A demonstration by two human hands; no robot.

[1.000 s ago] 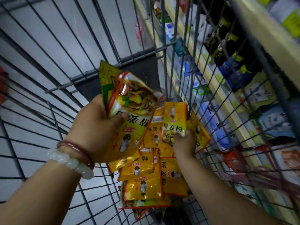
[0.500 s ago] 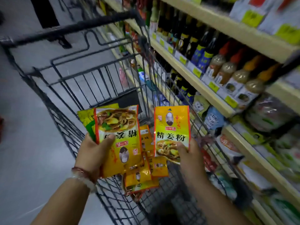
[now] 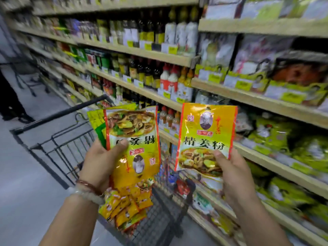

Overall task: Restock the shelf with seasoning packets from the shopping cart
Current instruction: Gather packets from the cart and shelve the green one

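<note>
Left hand (image 3: 99,162) gripping several overlapping upside-down glossy yellow seasoning packets (image 3: 134,146) at frame centre, right hand (image 3: 230,167) pinching one upright yellow packet (image 3: 205,137), more lying heaped (image 3: 127,206) in the black wire shopping cart (image 3: 58,144) below, wooden shelves (image 3: 257,100) filling the right.

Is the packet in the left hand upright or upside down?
Upside down: on the packet the left hand holds, the printed characters are inverted.

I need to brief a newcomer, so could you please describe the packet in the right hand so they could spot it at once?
Look above the shopping cart, beside the shelves. The right hand pinches one yellow seasoning packet by its lower edge. Unlike the left hand's packets, it is single and upright, its portrait above the food picture.
</note>
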